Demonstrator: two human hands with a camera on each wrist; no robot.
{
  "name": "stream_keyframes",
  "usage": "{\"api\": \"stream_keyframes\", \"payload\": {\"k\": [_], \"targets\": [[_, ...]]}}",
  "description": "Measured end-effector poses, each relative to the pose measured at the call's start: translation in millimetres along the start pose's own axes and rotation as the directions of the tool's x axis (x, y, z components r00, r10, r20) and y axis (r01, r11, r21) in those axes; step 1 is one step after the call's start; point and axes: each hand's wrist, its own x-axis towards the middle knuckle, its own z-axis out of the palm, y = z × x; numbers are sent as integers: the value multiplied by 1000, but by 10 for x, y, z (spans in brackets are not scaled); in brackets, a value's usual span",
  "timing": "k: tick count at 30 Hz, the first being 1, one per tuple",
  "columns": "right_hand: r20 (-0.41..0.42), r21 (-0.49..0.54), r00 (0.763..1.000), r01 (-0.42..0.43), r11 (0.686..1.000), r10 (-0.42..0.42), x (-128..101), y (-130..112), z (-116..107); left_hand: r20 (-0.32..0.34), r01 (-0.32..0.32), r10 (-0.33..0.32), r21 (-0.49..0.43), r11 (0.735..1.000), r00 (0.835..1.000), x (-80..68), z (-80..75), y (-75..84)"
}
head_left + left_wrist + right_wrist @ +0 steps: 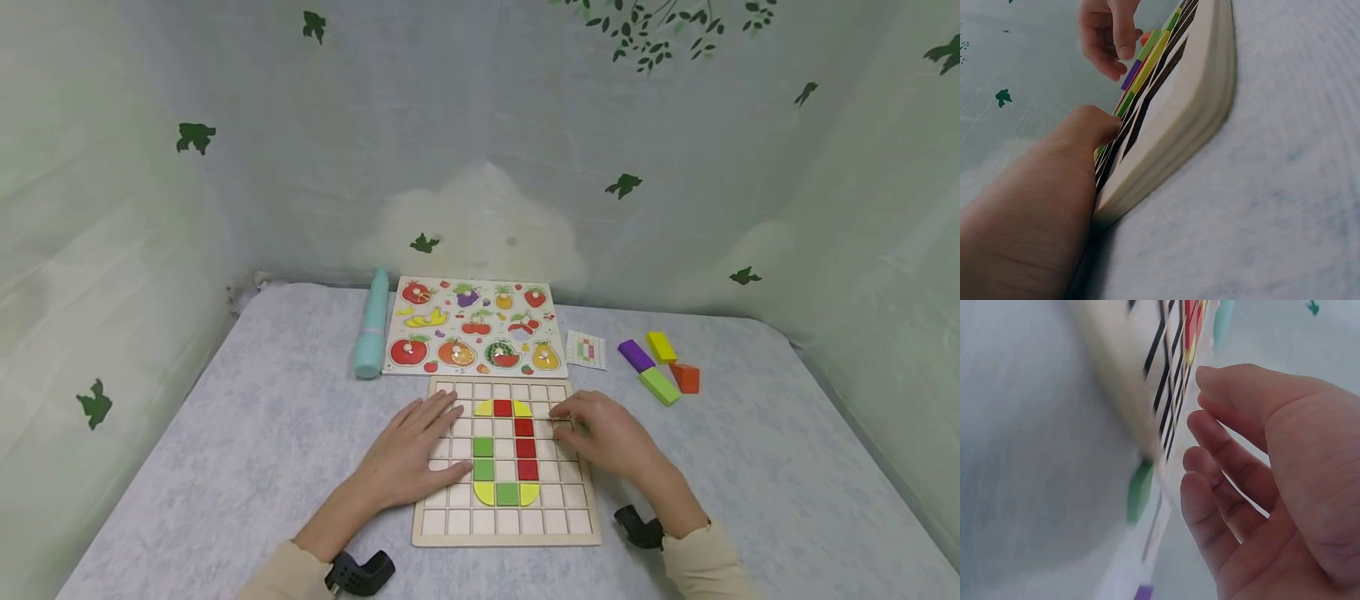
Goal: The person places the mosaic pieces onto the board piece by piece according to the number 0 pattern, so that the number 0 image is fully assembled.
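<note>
A wooden grid board (507, 540) lies on the table in front of me, its thick edge (1191, 119) close in the left wrist view. Red, green and yellow tiles (504, 450) form a closed loop in its middle cells. My left hand (420, 446) rests flat on the board's left cells with straight fingers, its thumb beside a green tile. My right hand (603, 433) hovers or rests over the right cells, fingers loosely curled and holding nothing (1260, 475). Its fingertips are near the upper red tile.
Behind the grid board lies a fruit peg puzzle (476, 327), with a teal tube (371, 333) to its left and a small pattern card (585, 348) to its right. Purple (635, 355), yellow (662, 346), green (658, 385) and orange (686, 377) blocks lie at the right. Curtain walls enclose the table.
</note>
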Motion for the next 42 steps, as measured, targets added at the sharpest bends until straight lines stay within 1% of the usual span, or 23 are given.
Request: {"api": "stream_keyframes", "payload": {"k": [5,11,16,20,26,29,32,35,37,42], "targets": [[-20,-7,997,-77,997,76,-27,188,-51,1,4,-4,-2,1000,1000,1,-6,-2],[-61,-28,994,-94,995,92,-80,367,-75,13,11,-11,-10,1000,1000,0,-7,4],[-35,-51,991,-129,990,128,-101,431,-71,26,18,-17,-11,1000,1000,-2,8,7],[-42,-50,989,-146,988,144,-81,434,-66,19,20,-20,-8,1000,1000,0,8,6],[-56,-33,991,-125,992,123,-54,431,-71,23,22,-22,-15,1000,999,-6,-10,9],[-79,-22,990,-122,992,120,-47,426,-95,19,16,-16,-6,1000,1000,6,-17,9],[-104,7,991,-82,997,83,-38,405,-110,11,7,-7,-4,1000,1000,16,-21,6],[-110,49,994,-14,999,19,-20,338,-95,10,5,-5,-16,1000,1000,13,-18,4],[-101,77,995,17,997,-9,1,269,-68,14,8,-7,-24,1000,1000,7,-11,3],[-66,128,997,51,990,-43,89,47,18,21,19,-19,-20,1000,1000,-4,0,6]]}}
